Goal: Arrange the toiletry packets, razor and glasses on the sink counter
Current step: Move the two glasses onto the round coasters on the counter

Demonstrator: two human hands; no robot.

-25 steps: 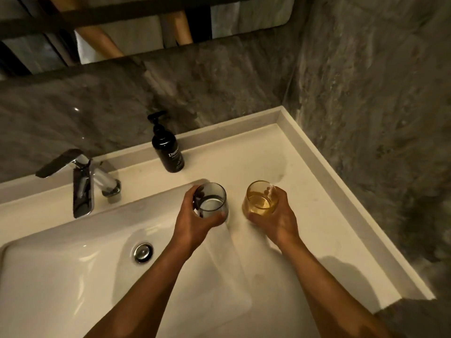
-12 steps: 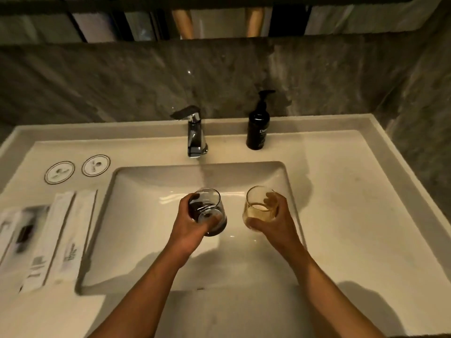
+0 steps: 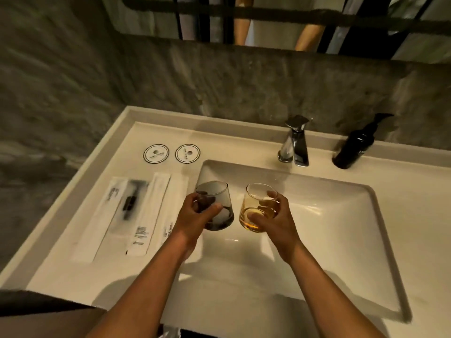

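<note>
1. Left hand (image 3: 195, 211) wrapped around grey glass (image 3: 214, 206), over basin's (image 3: 329, 215) left edge.
2. Right hand (image 3: 273, 218) gripping amber glass (image 3: 256, 207), above basin.
3. Packets (image 3: 136, 213), razor (image 3: 129, 203) flat on surface (image 3: 73, 272), left.

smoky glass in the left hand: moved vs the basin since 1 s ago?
Yes. The smoky glass in the left hand went leftward: it was at the right edge of the basin, now it is at the left edge, near the packets.
</note>
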